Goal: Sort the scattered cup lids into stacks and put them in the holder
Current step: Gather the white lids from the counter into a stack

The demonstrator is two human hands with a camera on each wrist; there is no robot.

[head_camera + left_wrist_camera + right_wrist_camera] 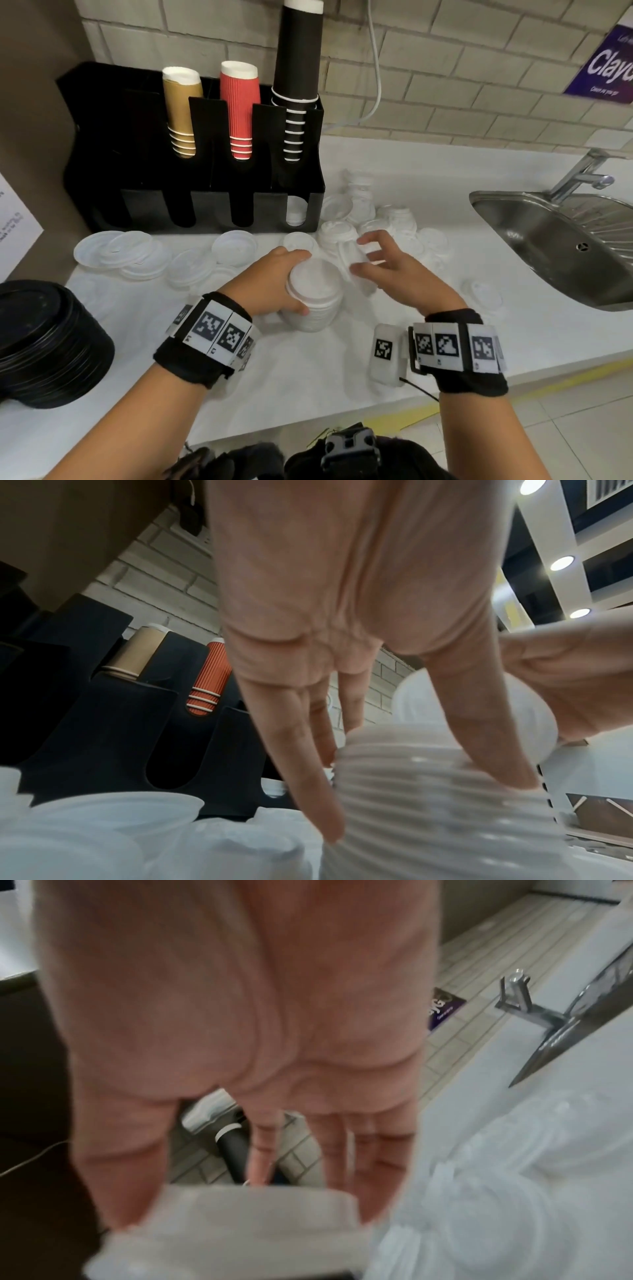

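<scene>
My left hand (298, 284) grips a tall stack of white cup lids (317, 296) standing on the white counter, fingers and thumb curled round its ribbed side (411, 791). Just to its right, my right hand (359, 255) pinches a single white lid (354, 265) between thumb and fingers, tilted on edge beside the stack's top; it looks blurred in the right wrist view (240, 1226). The black holder (191, 205) stands at the back left, with a few white lids in its rightmost front slot (295, 212). Loose white lids (380, 219) lie heaped behind my right hand.
Clear flat lids (120, 255) lie scattered in front of the holder. A pile of black lids (44, 342) sits at the near left. Gold, red and black cup stacks (239, 109) fill the holder's upper slots. A steel sink (565, 240) and tap (582, 174) are at the right.
</scene>
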